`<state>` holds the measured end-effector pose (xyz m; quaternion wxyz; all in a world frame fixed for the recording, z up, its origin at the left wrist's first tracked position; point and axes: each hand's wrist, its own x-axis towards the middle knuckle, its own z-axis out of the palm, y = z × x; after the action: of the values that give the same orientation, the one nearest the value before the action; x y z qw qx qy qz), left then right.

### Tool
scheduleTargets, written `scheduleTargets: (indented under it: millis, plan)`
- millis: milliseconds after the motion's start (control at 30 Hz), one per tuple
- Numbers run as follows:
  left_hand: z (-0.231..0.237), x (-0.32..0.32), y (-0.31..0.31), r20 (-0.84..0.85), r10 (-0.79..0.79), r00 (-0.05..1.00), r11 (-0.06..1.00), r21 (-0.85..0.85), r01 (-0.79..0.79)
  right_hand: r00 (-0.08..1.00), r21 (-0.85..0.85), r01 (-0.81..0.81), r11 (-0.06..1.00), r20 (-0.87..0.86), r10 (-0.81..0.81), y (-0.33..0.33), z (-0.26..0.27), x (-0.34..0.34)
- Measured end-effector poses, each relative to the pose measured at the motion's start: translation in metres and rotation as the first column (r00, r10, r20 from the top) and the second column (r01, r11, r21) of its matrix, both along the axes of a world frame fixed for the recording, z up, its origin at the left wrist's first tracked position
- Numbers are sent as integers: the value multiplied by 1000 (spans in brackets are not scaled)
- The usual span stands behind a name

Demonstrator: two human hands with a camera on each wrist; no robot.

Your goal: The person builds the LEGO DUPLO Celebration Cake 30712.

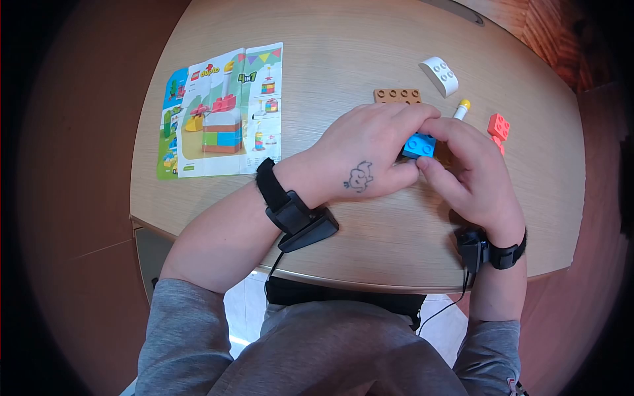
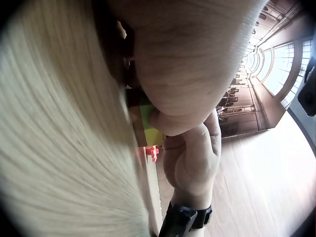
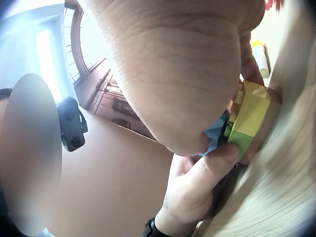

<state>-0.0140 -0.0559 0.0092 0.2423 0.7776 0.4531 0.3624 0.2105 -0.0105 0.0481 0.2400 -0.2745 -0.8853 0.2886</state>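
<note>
In the head view, the right hand pinches a blue brick between thumb and index finger. Curled around the block stack from the other side is the left hand, its fingers meeting the right ones. The right wrist view shows the stack: a yellow brick and a green brick side by side on a brown layer. The left thumb presses the green brick, and the blue brick sits tilted above it. The hands cover much of the stack in the head view.
An instruction leaflet lies at the left of the table. Beyond the hands are a brown studded plate and a white curved brick. Further right are a white piece with a yellow tip and red bricks.
</note>
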Motion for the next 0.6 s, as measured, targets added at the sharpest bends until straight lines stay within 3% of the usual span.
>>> scheduleTargets:
  millis: [600]
  plan:
    - [-3,1,1,38,6,999,1000,4,-6,999,-46,15,999,32,-14,-2,0,-2]
